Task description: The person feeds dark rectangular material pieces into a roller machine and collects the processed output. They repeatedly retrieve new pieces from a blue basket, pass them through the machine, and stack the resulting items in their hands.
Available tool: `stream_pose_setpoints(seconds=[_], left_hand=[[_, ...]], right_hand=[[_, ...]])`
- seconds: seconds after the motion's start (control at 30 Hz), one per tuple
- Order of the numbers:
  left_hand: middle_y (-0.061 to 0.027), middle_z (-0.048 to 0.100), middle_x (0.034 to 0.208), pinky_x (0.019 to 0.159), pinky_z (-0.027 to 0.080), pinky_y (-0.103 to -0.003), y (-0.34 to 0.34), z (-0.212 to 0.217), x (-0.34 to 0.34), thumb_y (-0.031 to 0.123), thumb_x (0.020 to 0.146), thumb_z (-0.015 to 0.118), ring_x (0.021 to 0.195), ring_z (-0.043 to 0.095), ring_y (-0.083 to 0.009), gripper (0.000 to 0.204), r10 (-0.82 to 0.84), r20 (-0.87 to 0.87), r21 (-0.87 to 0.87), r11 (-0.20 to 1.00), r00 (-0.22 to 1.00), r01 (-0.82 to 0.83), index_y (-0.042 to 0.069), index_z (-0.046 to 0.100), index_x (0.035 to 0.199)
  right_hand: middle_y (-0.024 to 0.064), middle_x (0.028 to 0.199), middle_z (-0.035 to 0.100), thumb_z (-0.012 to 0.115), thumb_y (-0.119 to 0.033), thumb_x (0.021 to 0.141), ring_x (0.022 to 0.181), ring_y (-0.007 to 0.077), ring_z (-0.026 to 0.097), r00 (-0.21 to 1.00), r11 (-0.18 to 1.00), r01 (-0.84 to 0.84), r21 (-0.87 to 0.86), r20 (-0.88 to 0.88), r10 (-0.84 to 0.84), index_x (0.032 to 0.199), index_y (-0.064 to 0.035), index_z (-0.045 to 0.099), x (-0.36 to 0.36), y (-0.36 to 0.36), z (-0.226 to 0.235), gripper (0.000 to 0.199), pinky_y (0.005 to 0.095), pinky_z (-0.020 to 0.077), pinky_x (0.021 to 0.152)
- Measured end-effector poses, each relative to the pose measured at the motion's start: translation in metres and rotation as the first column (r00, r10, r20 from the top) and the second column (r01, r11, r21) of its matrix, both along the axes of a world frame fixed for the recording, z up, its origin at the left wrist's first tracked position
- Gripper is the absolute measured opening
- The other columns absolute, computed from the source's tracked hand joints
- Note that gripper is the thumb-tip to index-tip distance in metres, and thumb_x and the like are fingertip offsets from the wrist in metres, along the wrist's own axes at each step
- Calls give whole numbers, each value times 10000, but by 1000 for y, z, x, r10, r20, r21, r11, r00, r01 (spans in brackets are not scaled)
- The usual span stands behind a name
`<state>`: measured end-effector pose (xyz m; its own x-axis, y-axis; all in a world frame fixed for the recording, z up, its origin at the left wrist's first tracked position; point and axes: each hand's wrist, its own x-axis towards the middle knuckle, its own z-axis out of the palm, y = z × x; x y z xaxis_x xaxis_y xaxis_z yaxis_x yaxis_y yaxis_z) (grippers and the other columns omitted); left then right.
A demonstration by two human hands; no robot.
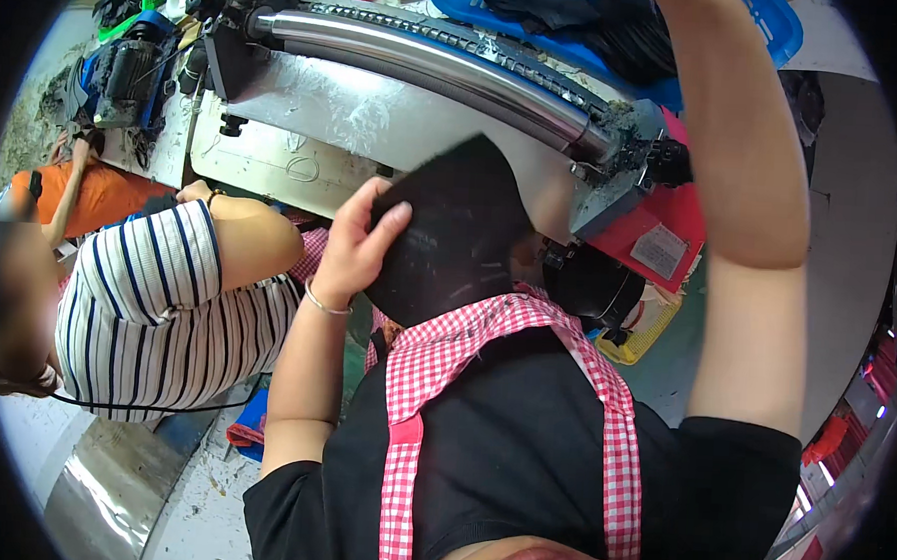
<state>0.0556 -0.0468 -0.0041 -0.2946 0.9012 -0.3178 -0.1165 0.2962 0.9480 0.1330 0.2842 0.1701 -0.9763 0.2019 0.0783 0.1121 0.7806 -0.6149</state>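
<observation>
Left hand [355,246] is closed on black sheet [450,235] at its 9 o'clock edge; judged light, flexible. Right hand unseen.

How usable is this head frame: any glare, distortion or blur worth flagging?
Head view: strong fisheye bending with black corners; the steel roller curves and carries a bright glare streak; the dark sheet in the left hand is nearly featureless black; the right hand is cut off at the top edge; the rim looks soft.
</observation>
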Motion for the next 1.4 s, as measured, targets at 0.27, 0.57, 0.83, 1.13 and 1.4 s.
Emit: stream_pose_setpoints(seconds=[0.27, 0.57, 0.83, 1.13, 1.4], left_hand=[[-197, 650, 774, 698, 501, -367, 71, -10, -23, 341, 920, 694, 746, 659, -256, 387, -78, -550, -221, 974, 832, -55, -42, 633, 920], [-42, 651, 1006, 816, 498, -261, 36, -3, -27, 102, 973, 615, 901, 595, -97, 156, -12, 147, -109, 994, 989, 29, -15, 562, 1063], [-52, 668, 894, 782, 511, -276, 59, 15, -42, 136, 919, 701, 861, 633, -121, 192, -58, 119, -254, 963, 991, 87, 8, 598, 1020], [-55, 677, 755, 636, 504, -301, 87, -6, -59, 307, 947, 666, 713, 608, -79, 344, -344, -180, -456, 859, 922, 232, -33, 681, 997], [-31, 698, 921, 788, 518, -266, 65, 4, -58, 205, 891, 734, 862, 611, -80, 322, -437, 92, -274, 853, 895, 444, -46, 689, 1087]], right_hand=[[186, 1151, 668, 544, -417, 979, 1060, 301, 629, 879, 948, -273, -165, 357, 315, 1285, -34, 622, 28, 60, -185, 496, 412, 478, 971], [130, 1258, 567, 538, 54, 846, 1117, 211, 561, 977, 870, -53, -490, 154, 147, 1435, -89, 431, 30, 62, -127, 616, 337, 457, 958], [130, 1052, 639, 574, -270, 989, 1078, 280, 593, 990, 986, -127, 104, 76, 119, 1060, -48, 684, 52, 85, -238, 258, 388, 470, 926], [196, 1098, 673, 615, -11, 825, 989, 273, 653, 949, 978, 170, -122, -246, -195, 1120, -96, 681, 21, 90, -161, 314, 364, 509, 846], [154, 1020, 704, 651, -287, 897, 1051, 201, 616, 905, 879, 191, -437, 425, 14, 1083, 30, 688, 22, 79, -193, 369, 343, 462, 951]])
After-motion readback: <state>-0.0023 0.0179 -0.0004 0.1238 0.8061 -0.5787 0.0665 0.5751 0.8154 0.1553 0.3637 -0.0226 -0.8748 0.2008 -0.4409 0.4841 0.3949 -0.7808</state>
